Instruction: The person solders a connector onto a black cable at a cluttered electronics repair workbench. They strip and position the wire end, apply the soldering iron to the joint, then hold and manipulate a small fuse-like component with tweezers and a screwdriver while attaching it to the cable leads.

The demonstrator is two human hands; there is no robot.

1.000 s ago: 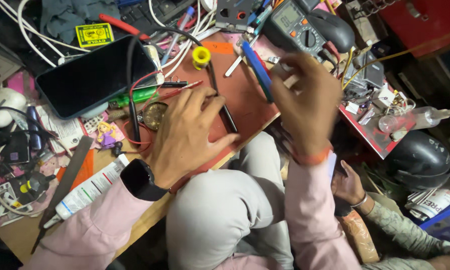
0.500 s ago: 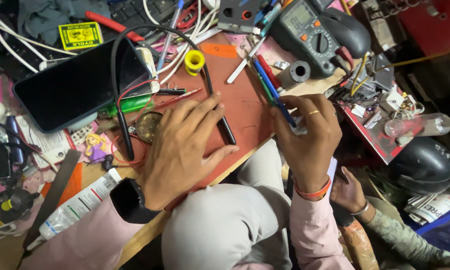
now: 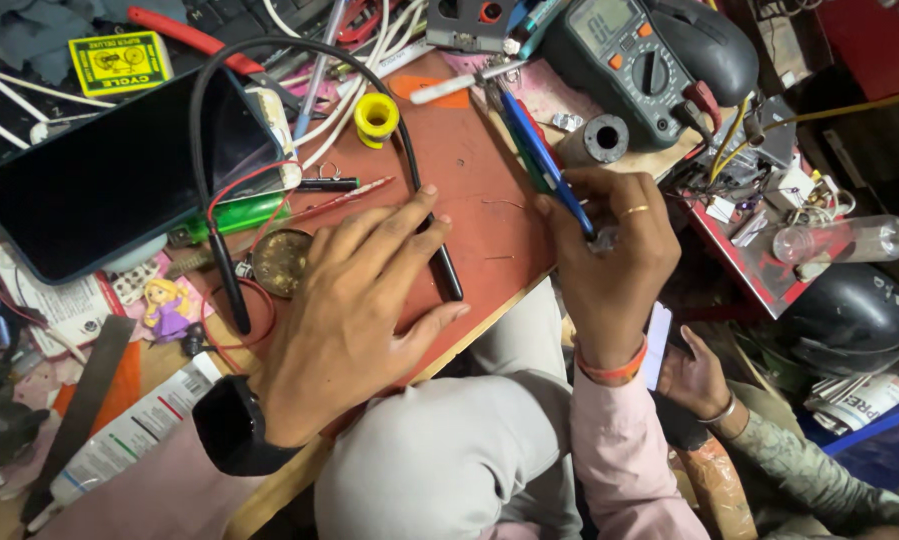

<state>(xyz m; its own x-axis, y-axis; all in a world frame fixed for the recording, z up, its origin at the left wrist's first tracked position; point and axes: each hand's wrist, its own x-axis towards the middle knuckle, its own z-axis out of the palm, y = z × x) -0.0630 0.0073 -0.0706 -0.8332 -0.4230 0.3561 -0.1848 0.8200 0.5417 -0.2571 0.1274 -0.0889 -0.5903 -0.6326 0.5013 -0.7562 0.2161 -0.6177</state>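
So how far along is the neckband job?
Done: neckband lies on the red mat, yellow solder spool and multimeter laid out behind it. In hand: left hand pressed flat on the mat against the neckband's end; right hand grips a blue-handled tool, its tip hidden. Left: no opened part or fresh joint shows, so the actual work looks not yet finished.
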